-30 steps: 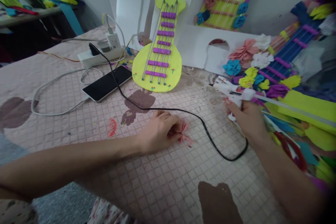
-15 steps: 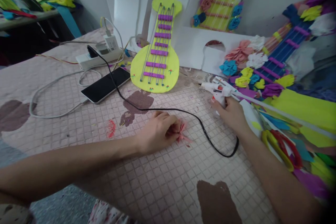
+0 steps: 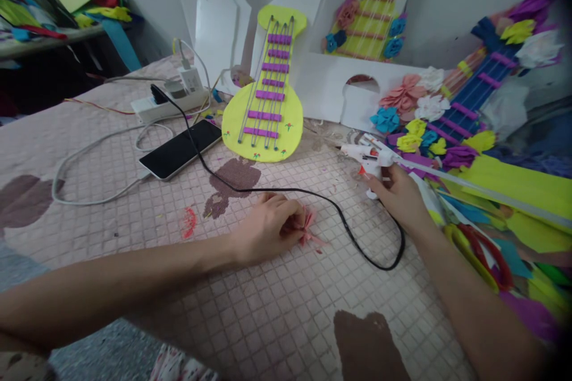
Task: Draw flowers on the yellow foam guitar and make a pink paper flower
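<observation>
My left hand [image 3: 273,227] rests on the quilted cloth, its fingers pinched on a small pink paper flower [image 3: 308,231]. To the right, my right hand [image 3: 399,193] is wrapped round the handle of a white glue gun [image 3: 367,156], whose tip points left. A long glue stick [image 3: 447,175] runs out behind the gun. The gun's black cable [image 3: 286,189] loops across the table past both hands. Behind them stands a yellow paper guitar [image 3: 263,116] with purple bars and strings, leaning on white board.
A phone [image 3: 181,150] on a charging cable and a power strip [image 3: 170,101] lie at the left. Scissors [image 3: 480,256] and coloured paper [image 3: 513,184] crowd the right side. A blue flowered guitar [image 3: 473,89] leans at the back right.
The view has shifted slightly. My left hand keeps its pinch on the pink flower, and my right hand still holds the glue gun in nearly the same place.
</observation>
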A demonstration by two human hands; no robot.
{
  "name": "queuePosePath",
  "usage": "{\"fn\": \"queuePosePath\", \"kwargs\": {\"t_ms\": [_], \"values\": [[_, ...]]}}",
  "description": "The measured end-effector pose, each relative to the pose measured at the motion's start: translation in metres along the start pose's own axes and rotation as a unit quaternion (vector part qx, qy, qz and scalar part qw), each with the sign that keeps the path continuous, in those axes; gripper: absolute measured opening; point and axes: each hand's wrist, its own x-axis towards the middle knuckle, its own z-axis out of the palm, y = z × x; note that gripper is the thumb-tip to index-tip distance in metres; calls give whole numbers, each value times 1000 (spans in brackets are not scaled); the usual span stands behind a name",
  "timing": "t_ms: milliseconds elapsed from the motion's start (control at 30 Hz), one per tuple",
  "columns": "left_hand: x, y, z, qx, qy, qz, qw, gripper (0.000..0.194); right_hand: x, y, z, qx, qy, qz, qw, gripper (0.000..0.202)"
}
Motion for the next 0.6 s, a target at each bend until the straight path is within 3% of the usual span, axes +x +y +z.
{"fn": "queuePosePath", "kwargs": {"t_ms": [300,467,600], "values": [[1,1,-2,1,-3,3,1000,10,-18,-2,-10,32,2,-34,999,48],[1,2,-1,4,1,3,1000,10,-42,2,-20,-29,-1,-61,998,57],[1,3,-2,5,3,6,1000,9,-62,-7,-28,-67,30,-74,995,51]]}}
